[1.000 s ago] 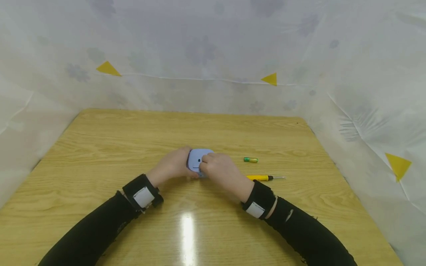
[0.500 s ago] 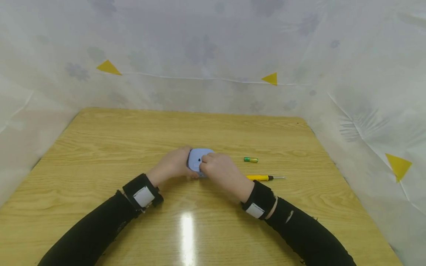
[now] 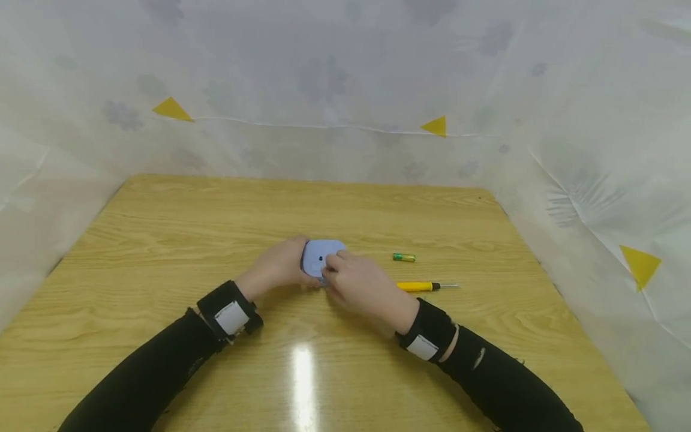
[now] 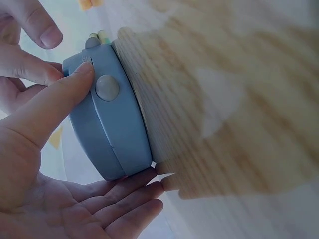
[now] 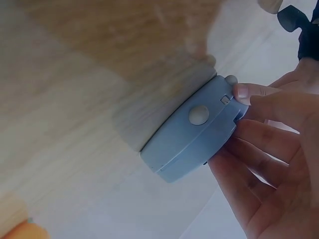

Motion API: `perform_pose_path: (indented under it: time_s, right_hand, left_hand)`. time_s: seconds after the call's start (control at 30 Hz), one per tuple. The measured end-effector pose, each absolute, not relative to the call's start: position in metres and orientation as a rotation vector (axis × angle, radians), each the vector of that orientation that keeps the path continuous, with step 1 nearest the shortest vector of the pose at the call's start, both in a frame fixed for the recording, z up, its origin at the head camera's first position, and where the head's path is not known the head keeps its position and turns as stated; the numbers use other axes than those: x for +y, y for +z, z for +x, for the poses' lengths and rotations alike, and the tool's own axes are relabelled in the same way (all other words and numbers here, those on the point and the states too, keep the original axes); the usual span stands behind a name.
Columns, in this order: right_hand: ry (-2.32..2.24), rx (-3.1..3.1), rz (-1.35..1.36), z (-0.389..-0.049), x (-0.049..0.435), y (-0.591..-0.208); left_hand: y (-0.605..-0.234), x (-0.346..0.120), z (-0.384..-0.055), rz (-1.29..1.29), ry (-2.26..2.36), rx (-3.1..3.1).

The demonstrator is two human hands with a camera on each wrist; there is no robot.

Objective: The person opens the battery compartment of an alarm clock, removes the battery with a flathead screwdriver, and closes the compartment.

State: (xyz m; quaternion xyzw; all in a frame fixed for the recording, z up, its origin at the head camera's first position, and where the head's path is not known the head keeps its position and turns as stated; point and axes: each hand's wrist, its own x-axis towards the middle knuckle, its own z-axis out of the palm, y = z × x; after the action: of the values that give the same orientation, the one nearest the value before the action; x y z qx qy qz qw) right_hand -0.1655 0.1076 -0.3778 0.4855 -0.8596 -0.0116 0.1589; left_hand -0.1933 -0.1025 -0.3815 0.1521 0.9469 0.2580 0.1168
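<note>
A light blue rounded-square device (image 3: pixel 318 249), its kind unclear, stands near the middle of the table. A small dark dot marks its upward side, and a round grey button (image 4: pixel 107 87) sits on its edge. My left hand (image 3: pixel 278 264) holds it by opposite edges, the thumb beside a small slot and the fingers along the other edge. Bent fingers of my right hand (image 3: pixel 364 288) touch the device's near right part; its thumb seems raised in the left wrist view. Whether these fingers pinch anything is hidden.
Right of the hands lies a green and yellow battery (image 3: pixel 404 257). Closer to me, a yellow-handled screwdriver (image 3: pixel 418 287) points right, partly behind my right hand. A pale patterned sheet (image 3: pixel 324 72) with yellow triangles surrounds the wooden table (image 3: pixel 216 210).
A dark line below the dot, visible one second ago, no longer shows. My right hand has shifted slightly toward me. My left hand keeps its hold on the device.
</note>
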Motion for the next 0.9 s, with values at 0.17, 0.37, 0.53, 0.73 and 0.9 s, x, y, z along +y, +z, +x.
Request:
perform_pose_path:
  time_s: [0.17, 0.37, 0.53, 0.73, 0.9]
  right_hand:
    - [-0.019, -2.479, 1.401, -0.165, 0.109, -0.377]
    - [0.024, -2.515, 1.404, -0.167, 0.111, -0.378]
    - [0.044, -2.531, 1.411, -0.169, 0.113, -0.379]
    - [0.118, -2.543, 1.378, -0.170, 0.117, -0.379]
    - [0.152, -2.547, 1.284, -0.171, 0.122, -0.377]
  left_hand:
    - [-0.384, -0.102, -0.193, 0.446, 0.759, 2.768]
    - [-0.383, -0.103, -0.192, 0.461, 0.758, 2.770]
    - [-0.382, -0.103, -0.193, 0.468, 0.764, 2.768]
    - [-0.383, -0.102, -0.192, 0.483, 0.748, 2.775]
    - [-0.383, -0.103, -0.190, 0.469, 0.749, 2.774]
